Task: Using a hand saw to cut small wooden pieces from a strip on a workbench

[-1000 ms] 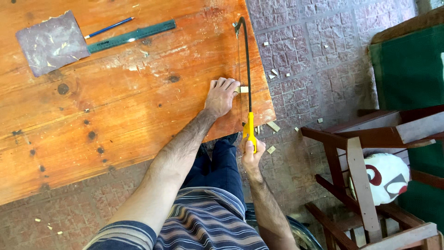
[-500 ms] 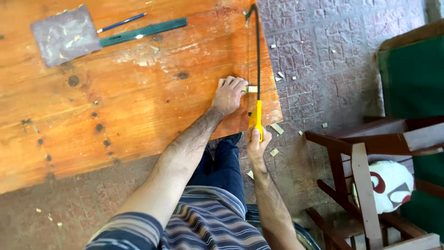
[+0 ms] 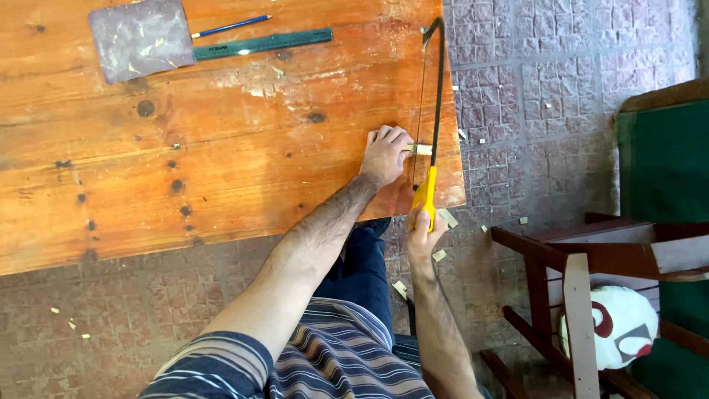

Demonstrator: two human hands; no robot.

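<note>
A small pale strip of wood (image 3: 421, 149) is pinned flat near the right edge of the orange-brown knotted wooden tabletop (image 3: 221, 162) by the left hand (image 3: 385, 154), whose fingers are pressed together on top of it, so that only its right end is seen. Just beside that end, a hacksaw with a black bow frame and a yellow handle (image 3: 432, 111) is stood on edge across the strip; its thin blade is hard to make out against the wood grain. The yellow handle is enclosed by the grip of the right hand (image 3: 424, 225), which is closed around it just off the tabletop's near edge; the lower part of the handle is hidden inside the fist. At the far side of the tabletop a grey rectangular sheet with worn patches (image 3: 140, 37), a blue pencil (image 3: 231, 26) and a long dark green ruler (image 3: 262, 43) are laid well apart from the hands. Pale wood offcuts (image 3: 447, 217) are scattered on the grey paved floor (image 3: 546, 89). At the right a dark wooden chair frame (image 3: 583, 258) is cut off by the picture's edge, with a white and red rounded object (image 3: 617, 325) partly hidden behind its slats.
</note>
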